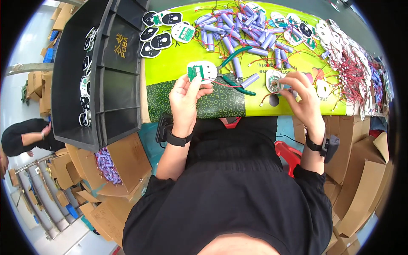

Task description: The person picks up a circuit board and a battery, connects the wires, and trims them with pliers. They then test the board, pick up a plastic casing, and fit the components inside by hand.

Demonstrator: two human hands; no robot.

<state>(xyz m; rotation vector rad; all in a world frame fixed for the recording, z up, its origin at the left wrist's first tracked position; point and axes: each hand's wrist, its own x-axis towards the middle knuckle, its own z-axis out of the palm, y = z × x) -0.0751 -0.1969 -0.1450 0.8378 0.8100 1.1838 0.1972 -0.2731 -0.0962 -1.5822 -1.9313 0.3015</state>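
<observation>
My left hand point(185, 95) pinches a rounded white plastic panel with a green circuit board point(204, 68) on it. Red wires run from the board to the right across the mat. Close by, green-handled pliers point(231, 80) lie open on the table, beside a loose purple cylindrical battery point(250, 80). My right hand point(302, 100) is curled at the edge of a small white part with a round component point(273, 81). Its thumb and fingers are bent together; what sits between them is mostly hidden. A dark round spot point(273, 100) shows near the table edge below.
Purple batteries with wires point(231, 27) are heaped at the back. White panels and red wires point(350, 68) pile up right. Panels point(161, 41) lie near a black bin point(118, 76) at left. Cardboard boxes point(127, 159) flank me; a person point(32, 136) is far left.
</observation>
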